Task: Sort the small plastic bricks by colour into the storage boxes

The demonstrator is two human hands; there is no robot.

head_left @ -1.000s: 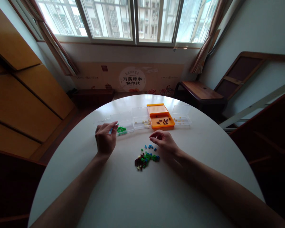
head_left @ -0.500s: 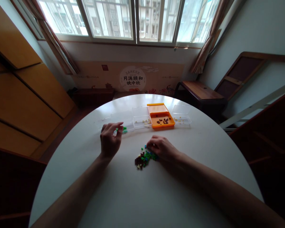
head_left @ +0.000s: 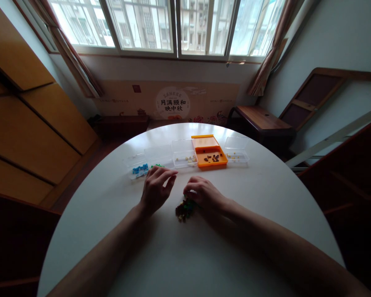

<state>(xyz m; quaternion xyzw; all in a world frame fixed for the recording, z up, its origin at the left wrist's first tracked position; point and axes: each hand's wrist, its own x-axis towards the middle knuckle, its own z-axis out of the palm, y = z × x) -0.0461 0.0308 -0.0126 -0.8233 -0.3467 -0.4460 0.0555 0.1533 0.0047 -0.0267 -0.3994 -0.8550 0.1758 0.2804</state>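
A small heap of tiny toy bricks (head_left: pixel 182 211) in dark brown, green and cream lies on the white table. At its upper right side my right hand (head_left: pixel 207 194) is closed in a pinch, and its fingertips hide what they grip, if anything. My left hand (head_left: pixel 157 189) hovers left of the heap, thumb and fingers apart, with nothing seen between them. Just beyond it, a clear box of blue bricks (head_left: pixel 140 169) stands at the row's left end. Green bricks (head_left: pixel 158 166) in the neighbouring clear box are partly covered by my left hand.
An orange box (head_left: pixel 212 164) with its lid open holds dark brown bricks. To its left is a clear box (head_left: pixel 185 164) with cream bricks, to its right another clear box (head_left: pixel 237 160) with yellowish ones. The round white table (head_left: pixel 173 264) has a curved edge.
My left hand has moved right and nearer, away from the green-brick box, uncovering the blue bricks. My right hand has shifted slightly left over the heap, covering the loose blue and green bricks there.
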